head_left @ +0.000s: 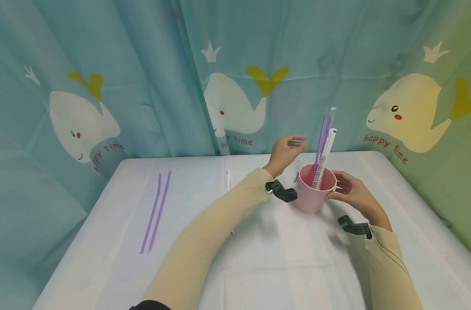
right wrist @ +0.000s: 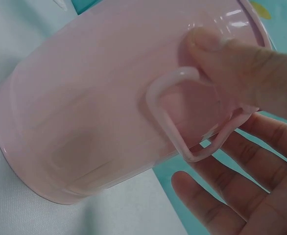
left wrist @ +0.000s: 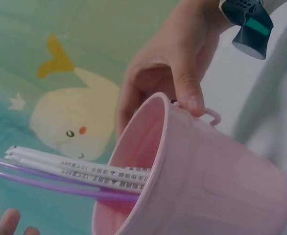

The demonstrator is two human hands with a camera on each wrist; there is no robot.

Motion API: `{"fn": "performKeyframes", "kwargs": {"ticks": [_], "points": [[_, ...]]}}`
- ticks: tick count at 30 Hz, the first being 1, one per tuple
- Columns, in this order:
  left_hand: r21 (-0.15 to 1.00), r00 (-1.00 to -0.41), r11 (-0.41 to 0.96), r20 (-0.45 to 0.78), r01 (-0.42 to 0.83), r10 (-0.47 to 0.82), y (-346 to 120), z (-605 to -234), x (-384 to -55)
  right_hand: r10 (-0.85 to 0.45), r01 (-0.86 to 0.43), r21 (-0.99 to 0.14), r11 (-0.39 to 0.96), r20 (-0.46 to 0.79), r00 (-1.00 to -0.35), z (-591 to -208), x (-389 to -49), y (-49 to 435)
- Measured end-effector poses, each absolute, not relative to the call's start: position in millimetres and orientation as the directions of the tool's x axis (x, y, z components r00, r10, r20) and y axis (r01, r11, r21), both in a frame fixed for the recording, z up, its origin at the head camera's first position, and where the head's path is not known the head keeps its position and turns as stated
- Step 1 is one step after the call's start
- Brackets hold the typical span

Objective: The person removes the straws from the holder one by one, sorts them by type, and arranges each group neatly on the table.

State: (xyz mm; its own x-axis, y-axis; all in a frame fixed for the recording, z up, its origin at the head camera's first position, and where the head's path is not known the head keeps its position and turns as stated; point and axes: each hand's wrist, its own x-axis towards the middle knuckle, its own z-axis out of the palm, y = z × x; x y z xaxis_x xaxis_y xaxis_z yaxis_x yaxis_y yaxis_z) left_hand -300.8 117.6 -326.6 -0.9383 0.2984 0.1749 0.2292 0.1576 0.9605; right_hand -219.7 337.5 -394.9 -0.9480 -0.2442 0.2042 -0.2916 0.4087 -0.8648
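Observation:
A small pink bucket (head_left: 310,200) stands on the right part of the table, with a loop handle (right wrist: 165,122) on its side. Thin purple straws (head_left: 321,137) and white paper-wrapped sticks (head_left: 325,155) with printing lean upright inside it. My right hand (head_left: 353,193) holds the bucket at its right side, thumb pressed on the outer wall beside the handle and fingers around the far side. To the left of the bucket's top, my left hand (head_left: 287,151) hovers with fingers extended and holds nothing. Only its fingertips (left wrist: 9,223) show in the left wrist view.
Two purple straws (head_left: 155,213) lie side by side on the left of the white-covered table (head_left: 84,275). A thin white item (head_left: 228,181) lies mid-table, partly hidden by my left forearm. A whale-printed curtain (head_left: 154,86) hangs behind the table.

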Motion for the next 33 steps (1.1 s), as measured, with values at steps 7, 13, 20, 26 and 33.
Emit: {"fn": "performKeyframes", "kwargs": {"ticks": [7, 13, 20, 26, 33], "points": [[0.956, -0.929, 0.171, 0.173, 0.238, 0.326, 130.0, -330.5, -299.8, -0.240, -0.294, -0.865, 0.406, 0.210, -0.948, -393.6, -219.1, 338.4], [0.956, -0.938, 0.202, 0.139, 0.210, 0.319, 140.1, -336.0, -301.7, -0.237, -0.284, -0.863, 0.418, 0.199, -0.951, -394.6, -218.0, 337.9], [0.966, -0.953, 0.210, 0.083, 0.148, 0.292, 151.3, -342.8, -310.2, -0.234, -0.271, -0.860, 0.433, 0.183, -0.955, -394.4, -217.0, 337.3], [0.975, -0.951, 0.184, 0.064, 0.124, 0.303, 157.2, -348.1, -314.4, -0.216, -0.234, -0.847, 0.477, 0.145, -0.965, -393.1, -216.5, 337.1], [0.979, -0.946, 0.168, 0.057, 0.116, 0.318, 161.5, -351.9, -314.5, -0.220, -0.240, -0.841, 0.485, 0.149, -0.964, -392.2, -217.9, 336.6]]}}
